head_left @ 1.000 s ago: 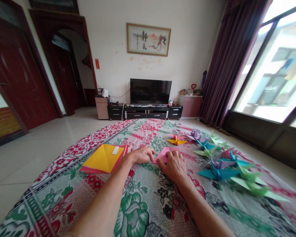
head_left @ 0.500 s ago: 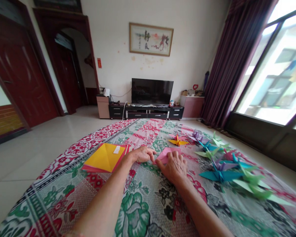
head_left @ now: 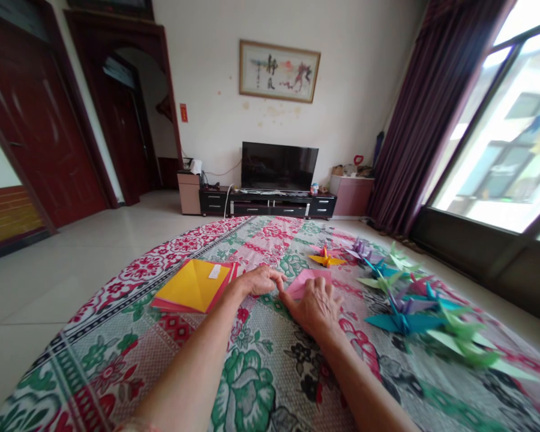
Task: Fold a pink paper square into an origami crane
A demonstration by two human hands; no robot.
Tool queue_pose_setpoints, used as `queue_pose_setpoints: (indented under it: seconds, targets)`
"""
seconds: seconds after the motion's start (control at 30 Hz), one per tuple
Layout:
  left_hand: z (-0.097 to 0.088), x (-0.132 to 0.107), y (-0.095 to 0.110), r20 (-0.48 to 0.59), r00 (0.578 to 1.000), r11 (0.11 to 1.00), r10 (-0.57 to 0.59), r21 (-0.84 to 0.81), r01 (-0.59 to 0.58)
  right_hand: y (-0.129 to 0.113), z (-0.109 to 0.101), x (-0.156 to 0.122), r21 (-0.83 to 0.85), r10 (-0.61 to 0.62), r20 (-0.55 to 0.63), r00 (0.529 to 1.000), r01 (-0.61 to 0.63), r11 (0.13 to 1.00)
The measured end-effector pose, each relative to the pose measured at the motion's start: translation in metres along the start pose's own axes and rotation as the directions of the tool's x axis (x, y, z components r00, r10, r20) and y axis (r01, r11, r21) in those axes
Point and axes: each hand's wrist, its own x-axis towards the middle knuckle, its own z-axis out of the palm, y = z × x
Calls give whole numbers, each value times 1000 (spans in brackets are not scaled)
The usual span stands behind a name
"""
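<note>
A folded sheet of pink origami paper (head_left: pixel 302 278) lies on the patterned tablecloth, partly covered by my right hand (head_left: pixel 317 305). That hand rests on the paper with its fingers apart and its thumb stretched toward the left corner. My left hand (head_left: pixel 261 281) is closed, its bent fingers pinched at the paper's left corner, close to the right thumb. The exact grip there is too small to make out. Left of my left hand sits a stack of square paper, a yellow sheet (head_left: pixel 189 285) with a small white label on top and red and pink sheets beneath.
Several folded paper cranes stand on the right: an orange crane (head_left: pixel 327 258), a blue crane (head_left: pixel 404 321), a light green crane (head_left: pixel 470 342) and a purple crane (head_left: pixel 362 250). The round table's tablecloth (head_left: pixel 245 390) is floral. Beyond it is a television (head_left: pixel 279 166) on a low cabinet.
The view has shifted slightly. My left hand's fingertips have shifted a little at the paper's corner; my right hand stays on the paper.
</note>
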Motion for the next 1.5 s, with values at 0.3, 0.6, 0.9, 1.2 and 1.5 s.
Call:
queue_pose_setpoints:
  seconds: [0.3,0.6,0.9,1.2,1.5]
  targets:
    - [4,3,6,-39,999,993,34,111,-29,-5,-5,-2,-6,9,61,998,-9,1000]
    - [19,7,21,-88,996,931,20,366,14,35,-6,22,130,-85,251,964,54,990]
    - [28,6,20,-156,987,905,26,424,43,33,-1,12,96,-60,78,995,52,994]
    - [28,6,26,-160,986,897,41,441,34,69,-9,24,59,114,138,984,-123,991]
    - [36,11,24,-289,957,892,40,442,96,59,-17,19,35,134,64,989,-137,990]
